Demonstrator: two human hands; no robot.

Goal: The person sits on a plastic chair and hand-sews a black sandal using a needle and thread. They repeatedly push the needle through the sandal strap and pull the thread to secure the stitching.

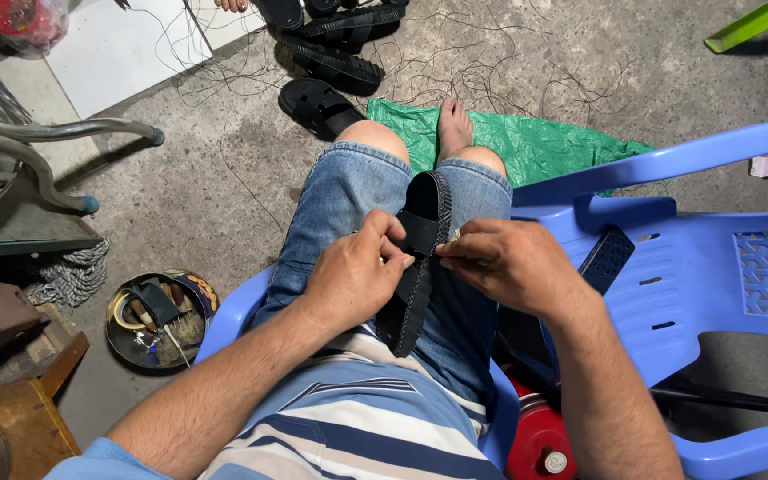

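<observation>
Fingers of the left hand are pinched together on the strap of the black sandal; fingers of the right hand are closed at the strap's opposite edge, gripping something small that cannot be identified. The sandal lies lengthwise between both thighs, on the lap, sole edge tilted toward the left hand. For sound work at this stage, judged from the grip: keep the strap taut against the sole; keep the left thumb just beside the working point; brace the sandal against the denim shorts to prevent twisting. A second black piece rests on the blue plastic chair; a round tin of tools sits on the floor, left.
</observation>
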